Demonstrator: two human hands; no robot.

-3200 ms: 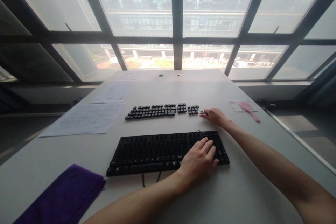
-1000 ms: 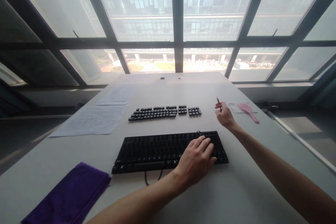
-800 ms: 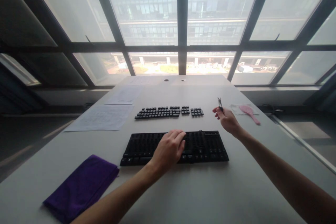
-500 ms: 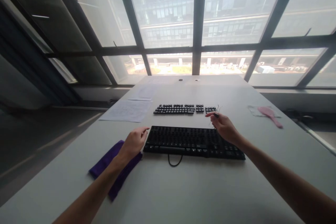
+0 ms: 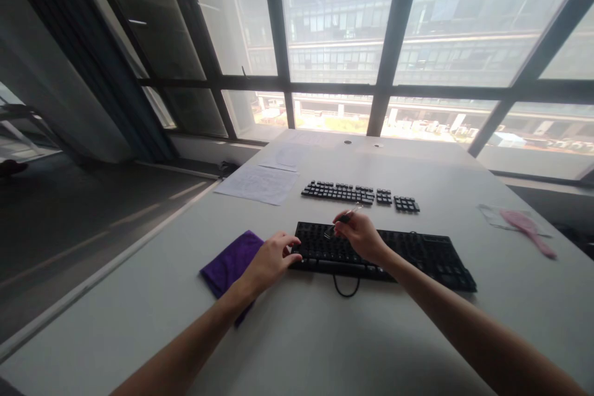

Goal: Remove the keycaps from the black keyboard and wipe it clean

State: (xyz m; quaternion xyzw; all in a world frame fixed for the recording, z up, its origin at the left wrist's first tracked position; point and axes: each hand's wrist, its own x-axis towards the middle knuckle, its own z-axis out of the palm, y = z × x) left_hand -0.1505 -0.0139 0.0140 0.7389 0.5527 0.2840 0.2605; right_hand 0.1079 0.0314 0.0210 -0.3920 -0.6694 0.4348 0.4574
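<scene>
A black keyboard (image 5: 429, 253) lies on the white table, its bare upper rows without caps and a short loop of cable (image 5: 347, 291) showing at the near edge. Over its left half, my right hand (image 5: 362, 235) is closed around a wire keycap puller (image 5: 344, 218), whose wire end points down at the keys. My left hand (image 5: 273, 258) is at the keyboard's left end, thumb and fingers apart, the thumb tip touching the near left corner. Beyond the keyboard, loose black keycaps (image 5: 338, 192) stand in rows grouped like a keyboard layout. Whether the puller touches a key is hidden.
A folded purple cloth (image 5: 232, 260) lies partly under my left wrist. Papers (image 5: 257, 184) are at the back left. On the right, a pink brush-like tool (image 5: 526, 230) rests on a clear bag (image 5: 492, 216). Windows (image 5: 334, 25) rise behind the table (image 5: 325, 352).
My right hand has carried the puller from near the right-hand keycaps to above the keyboard's left half. The thumb of my left hand has come to the keyboard's corner. The view has turned left.
</scene>
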